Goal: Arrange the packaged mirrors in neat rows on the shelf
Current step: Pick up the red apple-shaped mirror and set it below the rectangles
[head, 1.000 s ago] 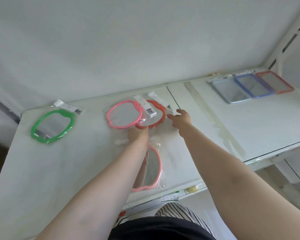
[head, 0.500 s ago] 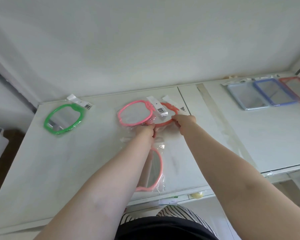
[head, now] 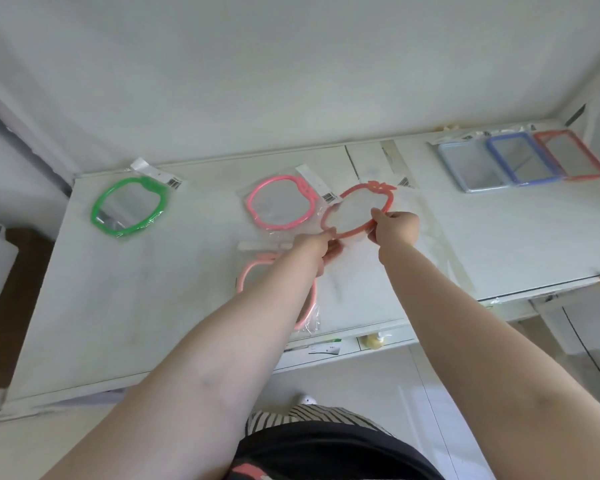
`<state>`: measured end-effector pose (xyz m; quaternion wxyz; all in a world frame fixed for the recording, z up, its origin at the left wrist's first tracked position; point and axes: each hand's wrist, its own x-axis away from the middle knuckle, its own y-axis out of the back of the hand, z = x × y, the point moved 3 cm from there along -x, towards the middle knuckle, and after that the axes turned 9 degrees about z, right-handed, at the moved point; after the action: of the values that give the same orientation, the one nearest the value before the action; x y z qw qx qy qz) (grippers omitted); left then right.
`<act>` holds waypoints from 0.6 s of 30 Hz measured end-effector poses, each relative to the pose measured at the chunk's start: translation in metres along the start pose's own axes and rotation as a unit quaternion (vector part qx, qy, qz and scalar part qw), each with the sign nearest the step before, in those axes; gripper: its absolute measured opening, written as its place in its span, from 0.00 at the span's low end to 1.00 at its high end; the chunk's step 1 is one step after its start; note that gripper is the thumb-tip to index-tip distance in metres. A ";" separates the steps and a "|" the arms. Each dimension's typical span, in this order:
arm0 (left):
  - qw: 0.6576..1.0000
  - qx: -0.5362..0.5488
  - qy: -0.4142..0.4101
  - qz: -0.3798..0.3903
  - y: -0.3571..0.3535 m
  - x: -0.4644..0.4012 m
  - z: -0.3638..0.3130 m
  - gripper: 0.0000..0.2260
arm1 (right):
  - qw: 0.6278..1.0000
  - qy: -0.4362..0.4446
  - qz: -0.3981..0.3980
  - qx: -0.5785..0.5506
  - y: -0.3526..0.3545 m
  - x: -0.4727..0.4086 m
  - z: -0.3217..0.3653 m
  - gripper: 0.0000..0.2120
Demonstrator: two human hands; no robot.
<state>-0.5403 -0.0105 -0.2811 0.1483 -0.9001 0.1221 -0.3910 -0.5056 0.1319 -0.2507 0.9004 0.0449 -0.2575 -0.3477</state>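
Note:
Both hands hold a packaged mirror with a red apple-shaped frame over the white shelf. My left hand grips its near-left edge, and my right hand pinches its near-right rim. A pink-framed mirror lies just left of it, its barcode tag touching the red frame. Another pink-framed mirror lies nearer, mostly hidden under my left forearm. A green-framed mirror lies at the far left.
Three rectangular packaged mirrors lie in a row at the back right: pale blue, blue and red. A white wall rises behind the shelf. A small yellow bottle sits on a lower level below the front edge.
The red-framed mirror has come out from under the pink one and moved right. Both hands now hold it; before, they rested at its near edge.

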 end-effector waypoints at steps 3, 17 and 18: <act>1.000 -0.006 0.001 0.023 -0.006 0.011 0.001 0.04 | 1.000 -0.003 -0.022 -0.005 0.023 0.014 -0.009 0.21; 0.993 -0.112 -0.017 0.044 0.098 0.124 0.032 0.08 | 0.991 -0.019 0.124 -0.047 0.048 0.157 -0.071 0.09; 0.989 -0.136 -0.028 0.052 0.109 0.135 0.037 0.11 | 0.992 -0.010 0.124 -0.036 0.046 0.169 -0.075 0.10</act>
<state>-0.4347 -0.1505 -0.2542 0.0481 -0.9149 0.2166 -0.3371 -0.3347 0.0495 -0.2302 0.9350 -0.0233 -0.2577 -0.2426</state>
